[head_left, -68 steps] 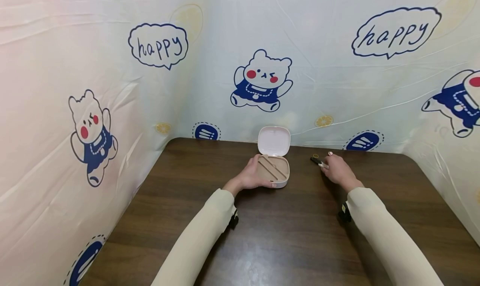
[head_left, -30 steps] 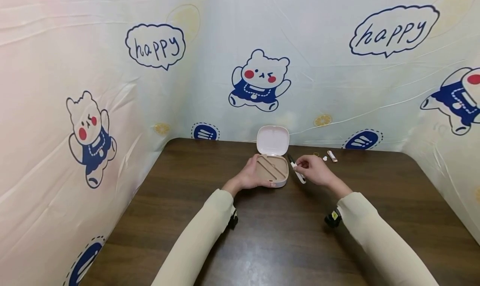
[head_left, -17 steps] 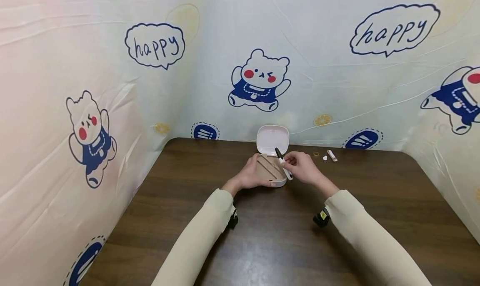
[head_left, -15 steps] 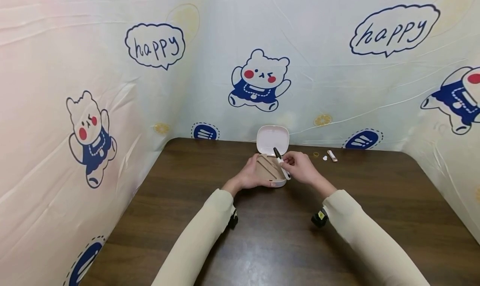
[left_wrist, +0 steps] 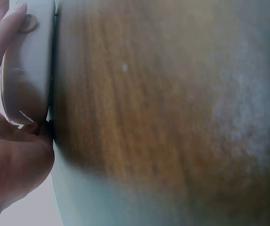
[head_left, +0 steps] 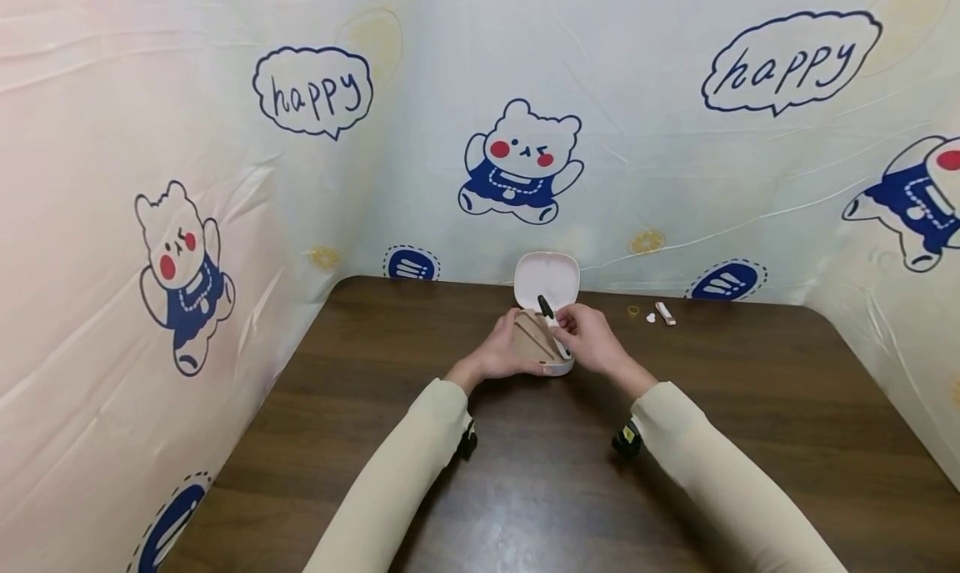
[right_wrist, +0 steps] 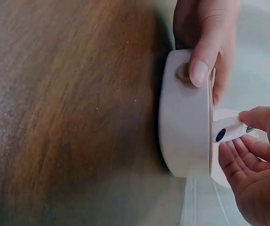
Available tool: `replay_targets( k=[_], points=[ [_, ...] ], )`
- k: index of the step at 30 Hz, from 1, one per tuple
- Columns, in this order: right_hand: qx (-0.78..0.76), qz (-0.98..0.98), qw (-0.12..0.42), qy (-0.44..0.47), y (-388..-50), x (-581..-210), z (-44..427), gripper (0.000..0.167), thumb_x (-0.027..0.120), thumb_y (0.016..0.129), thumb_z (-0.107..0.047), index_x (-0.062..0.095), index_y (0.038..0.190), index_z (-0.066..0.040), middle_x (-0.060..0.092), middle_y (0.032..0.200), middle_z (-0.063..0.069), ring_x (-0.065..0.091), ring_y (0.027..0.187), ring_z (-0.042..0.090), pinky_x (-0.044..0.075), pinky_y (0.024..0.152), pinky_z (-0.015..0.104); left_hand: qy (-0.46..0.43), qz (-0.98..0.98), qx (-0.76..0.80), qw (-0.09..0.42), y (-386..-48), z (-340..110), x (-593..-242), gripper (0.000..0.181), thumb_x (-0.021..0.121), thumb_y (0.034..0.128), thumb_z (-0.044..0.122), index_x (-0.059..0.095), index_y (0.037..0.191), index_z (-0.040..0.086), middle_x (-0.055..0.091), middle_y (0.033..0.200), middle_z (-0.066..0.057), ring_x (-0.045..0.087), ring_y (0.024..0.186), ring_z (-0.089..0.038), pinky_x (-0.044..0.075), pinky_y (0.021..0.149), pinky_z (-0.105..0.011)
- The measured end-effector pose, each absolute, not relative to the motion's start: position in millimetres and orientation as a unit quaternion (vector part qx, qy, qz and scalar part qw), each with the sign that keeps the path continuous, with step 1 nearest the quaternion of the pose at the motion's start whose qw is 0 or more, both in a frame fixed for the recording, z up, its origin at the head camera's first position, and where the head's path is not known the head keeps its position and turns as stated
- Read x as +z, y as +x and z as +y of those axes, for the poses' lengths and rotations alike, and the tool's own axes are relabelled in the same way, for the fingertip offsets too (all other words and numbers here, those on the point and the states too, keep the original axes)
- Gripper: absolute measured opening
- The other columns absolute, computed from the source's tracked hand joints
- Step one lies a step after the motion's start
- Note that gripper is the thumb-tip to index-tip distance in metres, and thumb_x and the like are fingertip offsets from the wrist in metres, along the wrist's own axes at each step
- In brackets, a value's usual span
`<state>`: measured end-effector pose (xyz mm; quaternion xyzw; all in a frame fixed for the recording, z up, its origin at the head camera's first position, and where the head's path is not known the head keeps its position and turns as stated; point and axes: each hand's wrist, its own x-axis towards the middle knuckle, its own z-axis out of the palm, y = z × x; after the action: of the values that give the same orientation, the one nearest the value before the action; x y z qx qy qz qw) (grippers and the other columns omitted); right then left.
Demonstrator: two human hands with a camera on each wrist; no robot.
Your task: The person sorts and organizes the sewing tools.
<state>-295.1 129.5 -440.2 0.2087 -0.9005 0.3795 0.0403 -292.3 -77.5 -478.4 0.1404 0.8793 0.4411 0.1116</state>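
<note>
A small white box (head_left: 561, 370) with a beige divided insert stands near the table's far edge, its white lid (head_left: 547, 278) raised at the back. My left hand (head_left: 497, 351) grips the box from the left; in the right wrist view its thumb (right_wrist: 200, 70) lies on the front wall by a round brown catch (right_wrist: 184, 73). My right hand (head_left: 594, 339) pinches a slim tool (head_left: 546, 308) with a black end and white body, held slantwise over the insert's right part. The tool's white end (right_wrist: 226, 132) shows a black oval. Its middle is hidden behind my fingers.
On the brown wooden table (head_left: 517, 490), right of the box, lie a yellow ring (head_left: 633, 311), a small white piece (head_left: 650, 317) and a small pinkish-white bar (head_left: 665, 313). A printed cloth (head_left: 645, 156) hangs behind the table and at both sides.
My right hand has picked up the black-and-white tool from the table at the right and carried it left over the box, turning it slantwise. My left hand stays on the box.
</note>
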Motion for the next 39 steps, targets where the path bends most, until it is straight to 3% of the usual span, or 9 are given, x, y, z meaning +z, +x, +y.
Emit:
replay_targets(
  k=[12, 18, 24, 30, 39],
  points=[
    [0.330, -0.918, 0.043, 0.215, -297, -448, 120, 0.008, 0.070, 0.093, -0.009, 0.070, 0.093, -0.001, 0.069, 0.083, 0.006, 0.064, 0.078, 0.017, 0.053, 0.072, 0.034, 0.143, 0.878, 0.443, 0.109, -291, -76, -478, 0.121, 0.095, 0.0672, 0.045, 0.021, 0.158, 0.014, 0.036, 0.147, -0.015, 0.046, 0.125, -0.028, 0.041, 0.107, -0.043],
    [0.302, -0.923, 0.067, 0.227, -294, -449, 117, 0.009, 0.070, 0.092, -0.009, 0.067, 0.086, -0.003, 0.065, 0.083, 0.008, 0.060, 0.077, 0.020, 0.051, 0.071, 0.037, 0.141, 0.880, 0.439, 0.113, -291, -76, -476, 0.123, 0.094, 0.0688, 0.047, 0.018, 0.160, 0.015, 0.034, 0.151, -0.016, 0.046, 0.126, -0.028, 0.041, 0.107, -0.044],
    [0.285, -0.932, 0.060, 0.218, -291, -449, 115, 0.010, 0.069, 0.093, -0.011, 0.066, 0.089, -0.003, 0.062, 0.090, 0.011, 0.060, 0.083, 0.023, 0.052, 0.075, 0.040, 0.141, 0.882, 0.434, 0.116, -292, -75, -477, 0.125, 0.094, 0.0689, 0.046, 0.016, 0.161, 0.013, 0.033, 0.152, -0.016, 0.046, 0.125, -0.028, 0.041, 0.107, -0.043],
    [0.305, -0.925, 0.045, 0.223, -292, -446, 115, 0.010, 0.068, 0.089, -0.004, 0.069, 0.094, 0.004, 0.065, 0.093, 0.016, 0.065, 0.086, 0.027, 0.056, 0.078, 0.042, 0.141, 0.882, 0.435, 0.112, -293, -75, -476, 0.126, 0.094, 0.0684, 0.045, 0.016, 0.161, 0.011, 0.033, 0.152, -0.017, 0.045, 0.128, -0.028, 0.039, 0.109, -0.043],
    [0.318, -0.913, 0.015, 0.254, -290, -440, 123, 0.014, 0.068, 0.089, -0.003, 0.070, 0.101, 0.005, 0.065, 0.100, 0.019, 0.067, 0.090, 0.029, 0.056, 0.081, 0.043, 0.142, 0.877, 0.446, 0.111, -293, -77, -478, 0.120, 0.095, 0.0672, 0.045, 0.021, 0.157, 0.016, 0.035, 0.147, -0.014, 0.047, 0.121, -0.027, 0.042, 0.105, -0.043]
  ],
)
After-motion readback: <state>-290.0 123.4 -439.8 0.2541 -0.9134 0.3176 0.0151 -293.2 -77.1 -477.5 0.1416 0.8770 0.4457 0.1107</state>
